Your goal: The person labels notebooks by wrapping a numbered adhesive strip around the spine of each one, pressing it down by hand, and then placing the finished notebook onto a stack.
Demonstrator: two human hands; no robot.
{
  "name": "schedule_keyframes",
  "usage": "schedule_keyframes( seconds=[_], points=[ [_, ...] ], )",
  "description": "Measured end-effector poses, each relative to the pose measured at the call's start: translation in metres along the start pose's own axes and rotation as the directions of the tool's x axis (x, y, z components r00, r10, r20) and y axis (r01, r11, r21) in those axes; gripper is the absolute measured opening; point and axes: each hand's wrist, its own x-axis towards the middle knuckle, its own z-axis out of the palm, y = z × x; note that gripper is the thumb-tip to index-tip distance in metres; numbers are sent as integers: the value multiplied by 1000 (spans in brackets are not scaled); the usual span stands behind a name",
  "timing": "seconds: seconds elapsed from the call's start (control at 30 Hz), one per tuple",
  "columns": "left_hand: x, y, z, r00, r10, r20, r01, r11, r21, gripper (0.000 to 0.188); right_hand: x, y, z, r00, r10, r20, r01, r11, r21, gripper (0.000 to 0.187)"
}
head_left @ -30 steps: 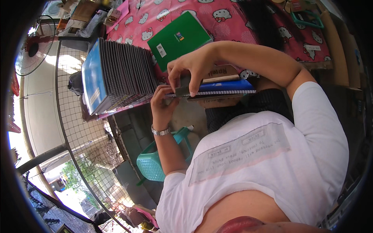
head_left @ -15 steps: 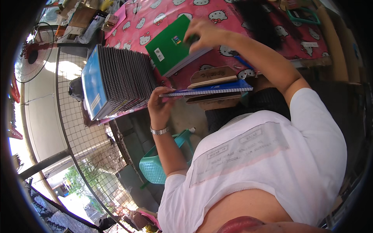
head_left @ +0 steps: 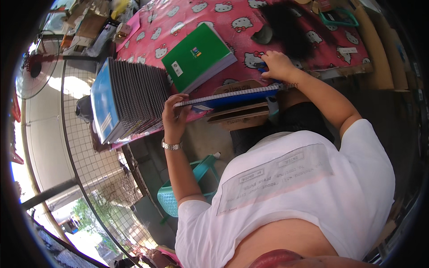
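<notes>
A blue notebook [head_left: 232, 99] stands on edge, its row of punched holes facing up, beside wooden boards [head_left: 243, 115] at the near table edge. My left hand [head_left: 175, 112] is closed on the notebook's left end. A dark wire coil [head_left: 290, 85] sticks out past its right end. Just above that end, my right hand [head_left: 280, 66] is closed around a small blue tool [head_left: 262, 68], mostly hidden by the fingers. A green book [head_left: 196, 56] lies flat beyond the notebook. Farther back lies a dark green, rounded piece [head_left: 262, 35].
A tall stack of blue notebooks with dark coil spines [head_left: 138, 96] stands at the table's left. A heap of black coils [head_left: 288, 29] lies at the back right, near a teal-framed object [head_left: 338, 18]. Below are a teal plastic stool [head_left: 169, 198] and, far left, a fan [head_left: 35, 69].
My right hand has come down from the green book to the notebook's right end. It has let go of the dark green piece and taken the blue tool. The notebook is raised slightly.
</notes>
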Motion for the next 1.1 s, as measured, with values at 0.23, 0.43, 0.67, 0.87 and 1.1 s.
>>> schedule_keyframes(
  seconds=[0.23, 0.43, 0.67, 0.87, 1.1],
  points=[
    [5, 5, -7, 993, -31, 110, 33, 999, -15, 20, 42, -3, -106, 859, 99, -502, 380, 534, 755, 38],
    [5, -5, -13, 993, 74, 93, -74, 997, -3, 25, -51, -153, -181, 815, -345, -465, 579, 450, 680, 55],
    [6, 0, -6, 998, -55, -7, 55, 997, -55, 28, -35, -209, -86, 843, -344, -414, 521, 713, 469, 43],
    [0, -13, -11, 998, -55, -15, 52, 987, -149, 23, -31, -219, -89, 829, -375, -414, 531, 759, 376, 38],
    [-6, -28, -7, 979, -31, -203, 47, 996, 73, 15, -29, -226, -92, 867, -371, -333, 485, 783, 390, 35]
  ],
)
